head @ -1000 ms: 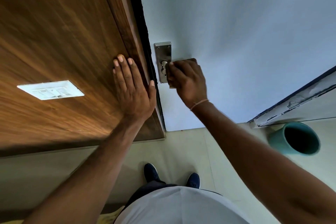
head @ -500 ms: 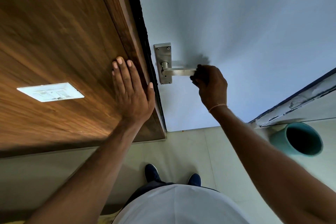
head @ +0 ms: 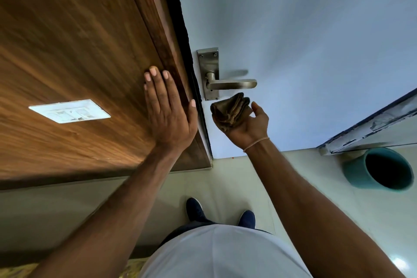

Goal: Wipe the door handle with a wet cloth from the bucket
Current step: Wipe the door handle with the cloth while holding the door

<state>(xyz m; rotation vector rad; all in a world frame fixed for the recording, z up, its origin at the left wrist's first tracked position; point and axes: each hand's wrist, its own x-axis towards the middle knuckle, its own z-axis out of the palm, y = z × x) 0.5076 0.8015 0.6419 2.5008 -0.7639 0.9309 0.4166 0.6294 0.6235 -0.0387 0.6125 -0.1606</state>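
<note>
We are in the wiping step: the cloth (head: 230, 110) is already in our right hand (head: 246, 124), and the handle (head: 232, 84) is bare in front of us. The right hand is turned palm up, just below the handle. The folded brown cloth lies on the palm and the fingers curl loosely around it, with the thumb standing free at the right side. So the grip is a soft cradle and not a tight fist. The cloth is near the lever but does not touch it; a small gap shows between them. We cannot tell from here if the cloth is wet.

Our left hand (head: 168, 113) lies flat and open on the wooden panel (head: 74, 56) beside the door (head: 304, 40), fingers spread, holding nothing. It seems to steady us.

The handle sits on the pale door, close to its left edge. Its plate (head: 208, 63) stands with the long side up and down. The lever runs across the door: it starts at the plate and its free, rounded end points to the right. Its long axis is level.

We judge that the next move is to lift the cloth up to the lever, close the fingers so that the cloth wraps it, and slide along this axis. The underside and the plate need some turning of the wrist.

The bucket (head: 379, 169) stands on the floor (head: 248, 178) at the right, well apart from the hands.
</note>
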